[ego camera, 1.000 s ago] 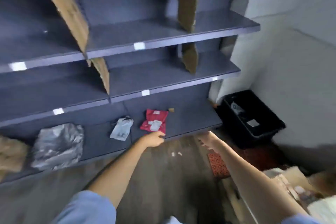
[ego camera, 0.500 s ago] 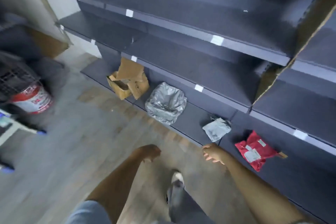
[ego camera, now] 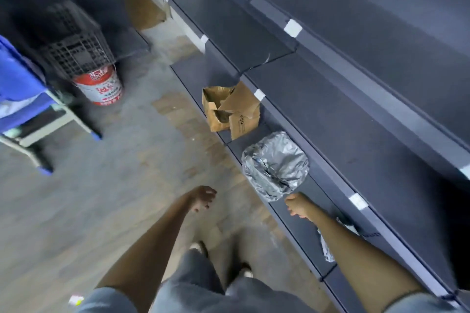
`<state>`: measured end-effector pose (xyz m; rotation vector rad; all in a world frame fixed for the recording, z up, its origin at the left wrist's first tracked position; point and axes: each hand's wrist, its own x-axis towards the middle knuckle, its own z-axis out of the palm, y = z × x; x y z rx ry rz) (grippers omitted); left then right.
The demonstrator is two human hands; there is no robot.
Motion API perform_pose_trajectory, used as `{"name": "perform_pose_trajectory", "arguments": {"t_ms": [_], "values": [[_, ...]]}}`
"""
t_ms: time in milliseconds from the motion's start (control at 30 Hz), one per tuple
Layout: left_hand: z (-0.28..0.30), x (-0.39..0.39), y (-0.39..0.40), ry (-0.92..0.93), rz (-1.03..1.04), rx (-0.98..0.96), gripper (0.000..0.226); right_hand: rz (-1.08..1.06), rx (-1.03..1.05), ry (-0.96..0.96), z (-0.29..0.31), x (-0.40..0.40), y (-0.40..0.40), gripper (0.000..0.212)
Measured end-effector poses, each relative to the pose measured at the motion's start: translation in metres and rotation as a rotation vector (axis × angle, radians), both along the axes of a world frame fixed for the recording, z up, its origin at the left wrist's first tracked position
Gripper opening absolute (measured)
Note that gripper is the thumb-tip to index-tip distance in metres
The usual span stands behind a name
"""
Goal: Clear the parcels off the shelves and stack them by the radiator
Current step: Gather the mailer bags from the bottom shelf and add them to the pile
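Note:
A crumpled grey plastic parcel [ego camera: 275, 164] lies on the bottom shelf [ego camera: 300, 234] of the dark shelving. A torn brown cardboard box [ego camera: 230, 109] sits further along the same shelf. A small grey packet [ego camera: 326, 249] shows partly under my right forearm. My right hand [ego camera: 298, 204] hovers just below the grey parcel, fingers loose, holding nothing. My left hand [ego camera: 202, 198] hangs over the floor, left of the shelf, empty with curled fingers apart.
Upper shelves [ego camera: 343, 63] carry white label tags. A red and white bucket [ego camera: 99, 86] with a black crate [ego camera: 73, 46] above stands on the floor at left. A blue-covered frame [ego camera: 17, 99] is at the far left. My feet are below.
The view has swung left along the shelving; the red parcel has gone out of view. My right hand has moved from beside the small grey packet to the big grey parcel.

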<state>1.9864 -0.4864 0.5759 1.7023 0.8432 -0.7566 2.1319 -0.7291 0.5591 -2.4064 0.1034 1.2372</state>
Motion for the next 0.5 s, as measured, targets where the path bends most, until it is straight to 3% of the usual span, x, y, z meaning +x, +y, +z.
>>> {"name": "perform_pose_trajectory", "arguments": {"t_ms": [100, 233, 333, 500], "values": [[-0.023, 0.025, 0.041, -0.013, 0.175, -0.115, 0.036, 0.101, -0.021, -0.008, -0.03, 0.02, 0.062, 0.037], [-0.077, 0.061, 0.1, -0.019, 0.269, -0.179, 0.034, 0.134, -0.02, -0.028, -0.09, 0.05, 0.133, 0.016], [-0.13, 0.075, 0.142, -0.049, 0.363, -0.082, 0.034, 0.141, -0.041, 0.02, -0.14, 0.07, 0.173, 0.012], [-0.227, 0.095, 0.165, 0.011, 0.364, 0.061, 0.038, 0.143, -0.147, -0.004, -0.234, 0.119, 0.211, 0.031]]}}
